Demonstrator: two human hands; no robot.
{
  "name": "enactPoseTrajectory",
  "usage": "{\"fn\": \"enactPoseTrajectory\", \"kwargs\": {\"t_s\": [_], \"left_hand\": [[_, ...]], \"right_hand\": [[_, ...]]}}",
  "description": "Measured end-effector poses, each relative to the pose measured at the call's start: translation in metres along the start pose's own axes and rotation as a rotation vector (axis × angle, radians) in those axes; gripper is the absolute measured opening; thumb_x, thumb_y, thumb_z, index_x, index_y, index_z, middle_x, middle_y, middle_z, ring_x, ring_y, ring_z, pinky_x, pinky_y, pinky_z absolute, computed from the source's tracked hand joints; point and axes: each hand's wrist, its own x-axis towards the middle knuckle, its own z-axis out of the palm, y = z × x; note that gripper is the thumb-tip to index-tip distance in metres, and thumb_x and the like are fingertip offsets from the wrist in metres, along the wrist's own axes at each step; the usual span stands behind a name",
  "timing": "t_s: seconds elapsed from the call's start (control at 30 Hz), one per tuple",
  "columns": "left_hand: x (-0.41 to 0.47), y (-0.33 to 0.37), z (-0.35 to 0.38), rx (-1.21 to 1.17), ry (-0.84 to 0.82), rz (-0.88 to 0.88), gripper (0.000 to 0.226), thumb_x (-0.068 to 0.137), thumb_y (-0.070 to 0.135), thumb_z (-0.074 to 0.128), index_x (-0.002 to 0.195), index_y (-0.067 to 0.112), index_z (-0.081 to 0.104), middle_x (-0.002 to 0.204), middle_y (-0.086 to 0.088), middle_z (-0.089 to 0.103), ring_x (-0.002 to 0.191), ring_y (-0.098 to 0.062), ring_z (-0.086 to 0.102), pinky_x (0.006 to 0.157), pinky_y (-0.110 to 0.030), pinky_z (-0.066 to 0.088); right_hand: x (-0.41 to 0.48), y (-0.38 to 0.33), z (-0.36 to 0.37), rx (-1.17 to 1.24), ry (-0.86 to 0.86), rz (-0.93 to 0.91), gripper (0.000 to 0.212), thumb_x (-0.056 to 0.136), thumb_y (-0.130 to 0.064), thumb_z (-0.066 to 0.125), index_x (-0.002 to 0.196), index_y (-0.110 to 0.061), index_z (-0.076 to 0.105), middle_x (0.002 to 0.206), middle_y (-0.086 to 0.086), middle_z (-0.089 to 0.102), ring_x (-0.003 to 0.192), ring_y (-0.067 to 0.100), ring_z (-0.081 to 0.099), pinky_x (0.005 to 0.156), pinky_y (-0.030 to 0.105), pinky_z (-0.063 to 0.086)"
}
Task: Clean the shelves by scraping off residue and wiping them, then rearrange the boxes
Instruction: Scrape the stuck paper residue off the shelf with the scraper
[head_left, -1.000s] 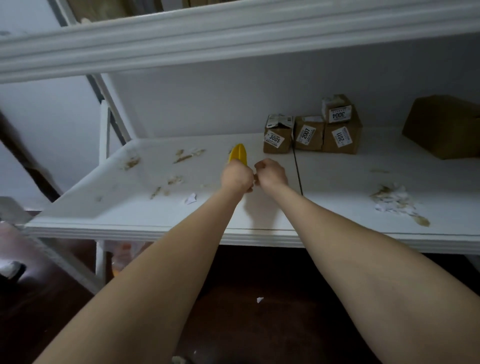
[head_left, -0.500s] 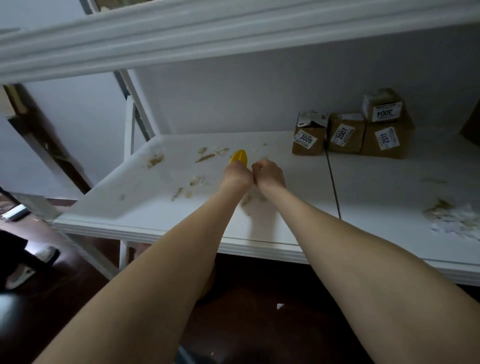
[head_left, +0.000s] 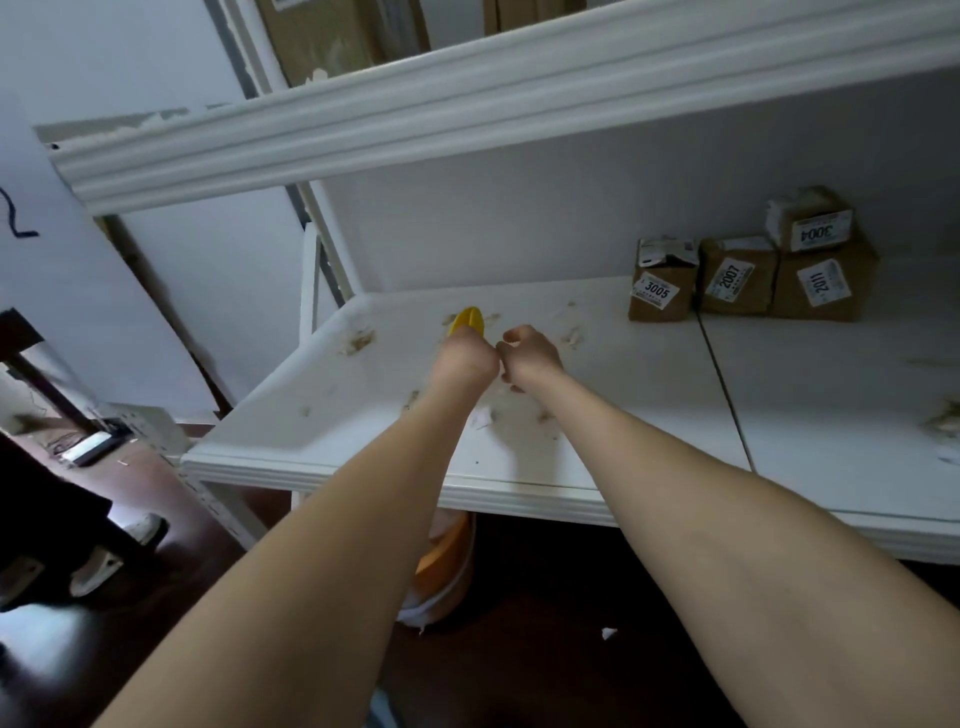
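Note:
A white shelf carries brown residue patches on its left half. My left hand grips a yellow scraper, whose tip points away from me onto the shelf among the stains. My right hand is just to the right of it with fingers curled; nothing shows in it, and a thin gap separates the two hands. Labelled cardboard boxes stand at the back right: 3005, 2007, 2011, with 3004 stacked on top.
A torn paper scrap lies on the shelf under my wrists. More residue sits at the right edge. The upper shelf's front rail overhangs close above. An orange bucket stands on the dark floor below.
My view and both hands have shifted left along the shelf, toward the stains. My hands, pressed together before, now show a small gap.

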Motion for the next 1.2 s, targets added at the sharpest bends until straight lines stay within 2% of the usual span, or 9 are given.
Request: {"fn": "enactPoseTrajectory", "kwargs": {"t_s": [0.13, 0.23, 0.43, 0.63, 0.8, 0.9, 1.03, 1.13, 1.2], "left_hand": [[0.006, -0.025, -0.012, -0.008, 0.038, -0.058, 0.061, 0.092, 0.008, 0.039, 0.15, 0.019, 0.023, 0.153, -0.001, 0.031, 0.127, -0.029, 0.048, 0.101, -0.043, 0.045], [0.017, -0.042, -0.023, -0.027, 0.079, -0.134, 0.053, 0.092, 0.014, 0.044, 0.144, 0.014, 0.033, 0.141, -0.012, 0.047, 0.119, -0.033, 0.054, 0.098, -0.043, 0.048], [0.039, -0.066, -0.035, 0.039, 0.102, -0.205, 0.049, 0.093, 0.008, 0.041, 0.142, 0.008, 0.035, 0.141, -0.013, 0.044, 0.125, -0.033, 0.049, 0.102, -0.041, 0.043], [0.052, -0.109, -0.065, 0.289, 0.21, -0.287, 0.034, 0.093, 0.007, 0.041, 0.125, 0.003, 0.049, 0.132, -0.016, 0.052, 0.124, -0.032, 0.049, 0.1, -0.039, 0.041], [0.058, -0.144, -0.08, 0.357, 0.261, -0.437, 0.028, 0.087, 0.006, 0.046, 0.113, 0.008, 0.056, 0.124, -0.014, 0.057, 0.118, -0.031, 0.053, 0.094, -0.039, 0.043], [0.064, -0.149, -0.069, 0.351, 0.185, -0.4, 0.027, 0.089, 0.006, 0.044, 0.114, 0.005, 0.055, 0.12, -0.017, 0.059, 0.114, -0.034, 0.056, 0.089, -0.039, 0.045], [0.073, -0.118, -0.042, 0.266, 0.059, -0.249, 0.036, 0.097, 0.01, 0.035, 0.132, 0.005, 0.043, 0.13, -0.021, 0.053, 0.116, -0.037, 0.055, 0.093, -0.042, 0.049], [0.08, -0.089, -0.034, 0.213, -0.017, -0.198, 0.031, 0.097, 0.005, 0.038, 0.124, -0.008, 0.049, 0.12, -0.024, 0.06, 0.108, -0.036, 0.061, 0.079, -0.037, 0.05], [0.09, -0.086, -0.039, 0.136, 0.011, -0.143, 0.033, 0.099, 0.01, 0.036, 0.119, -0.009, 0.054, 0.118, -0.025, 0.061, 0.107, -0.037, 0.061, 0.079, -0.037, 0.049]], "right_hand": [[-0.002, -0.007, 0.03, -0.003, -0.028, 0.006, 0.045, 0.088, -0.026, 0.046, 0.132, -0.018, 0.047, 0.105, 0.009, 0.059, 0.087, 0.024, 0.053, 0.085, 0.04, 0.049], [-0.004, -0.021, 0.052, 0.034, -0.025, -0.012, 0.039, 0.09, -0.02, 0.048, 0.128, -0.014, 0.054, 0.12, 0.011, 0.06, 0.102, 0.029, 0.058, 0.088, 0.035, 0.046], [0.012, -0.024, 0.068, -0.162, -0.009, -0.071, 0.031, 0.095, -0.019, 0.043, 0.121, -0.013, 0.059, 0.128, 0.012, 0.059, 0.117, 0.03, 0.054, 0.094, 0.031, 0.043], [0.033, -0.018, 0.067, -0.203, 0.084, -0.058, 0.029, 0.096, -0.02, 0.042, 0.119, -0.018, 0.061, 0.129, 0.008, 0.059, 0.119, 0.027, 0.054, 0.093, 0.029, 0.042], [0.045, -0.021, 0.075, -0.223, 0.078, -0.101, 0.029, 0.097, -0.018, 0.041, 0.118, -0.017, 0.061, 0.128, 0.008, 0.06, 0.119, 0.026, 0.054, 0.091, 0.028, 0.042], [0.05, -0.016, 0.076, -0.223, 0.084, -0.109, 0.029, 0.096, -0.018, 0.042, 0.116, -0.017, 0.062, 0.126, 0.008, 0.061, 0.118, 0.027, 0.054, 0.091, 0.029, 0.043], [0.057, -0.007, 0.074, -0.228, 0.106, -0.114, 0.028, 0.095, -0.017, 0.043, 0.115, -0.017, 0.063, 0.125, 0.008, 0.062, 0.117, 0.027, 0.054, 0.091, 0.029, 0.043], [0.061, -0.005, 0.073, -0.217, 0.114, -0.102, 0.028, 0.095, -0.017, 0.043, 0.114, -0.016, 0.063, 0.123, 0.009, 0.062, 0.115, 0.029, 0.055, 0.089, 0.03, 0.043], [0.065, -0.008, 0.072, -0.203, 0.124, -0.098, 0.027, 0.094, -0.018, 0.042, 0.112, -0.017, 0.063, 0.121, 0.009, 0.063, 0.112, 0.029, 0.056, 0.087, 0.03, 0.044]]}}
